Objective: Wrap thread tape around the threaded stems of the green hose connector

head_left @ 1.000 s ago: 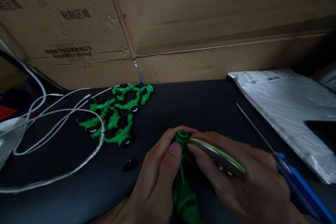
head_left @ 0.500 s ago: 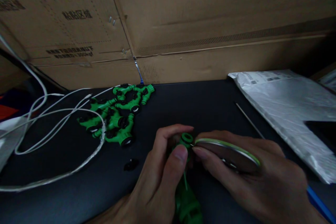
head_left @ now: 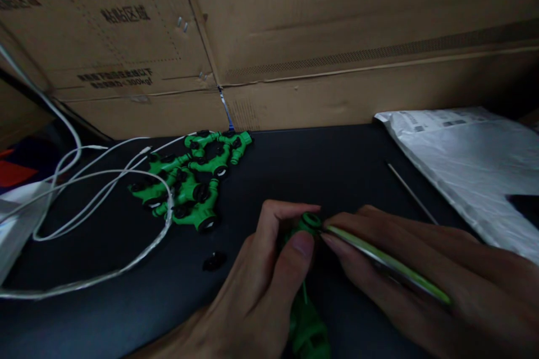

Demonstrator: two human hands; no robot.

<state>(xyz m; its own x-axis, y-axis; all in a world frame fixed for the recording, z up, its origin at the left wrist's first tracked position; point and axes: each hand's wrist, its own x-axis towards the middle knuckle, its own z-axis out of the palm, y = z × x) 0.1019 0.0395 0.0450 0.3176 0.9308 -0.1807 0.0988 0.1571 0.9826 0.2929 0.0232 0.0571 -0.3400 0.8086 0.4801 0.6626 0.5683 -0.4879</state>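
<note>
My left hand (head_left: 269,286) is closed around a green plastic hose splitter (head_left: 310,325), its thumb and forefinger pinching near the ringed upper outlet. The splitter points up and away from me, and much of it is behind my fingers. My right hand (head_left: 404,280) pinches a slim flat tool (head_left: 391,263) with a lime-green edge and a shiny metal strip; its kind I cannot make out. The tool's thin tip meets or nearly meets the side of the outlet. A small black plastic piece (head_left: 214,261) lies on the table left of my left hand.
Several green hose splitters with black knobs (head_left: 193,216) lie in a pile at left, beside looped white cables (head_left: 113,179). A large cardboard box (head_left: 295,28) stands behind. At right are a thin metal rod (head_left: 410,190) and a white plastic mailer (head_left: 467,162) on the black table (head_left: 286,162).
The tool in my right hand has turned so it shows nearly edge-on, and that hand has rolled over. My left hand keeps its hold on the splitter. The view has shifted slightly.
</note>
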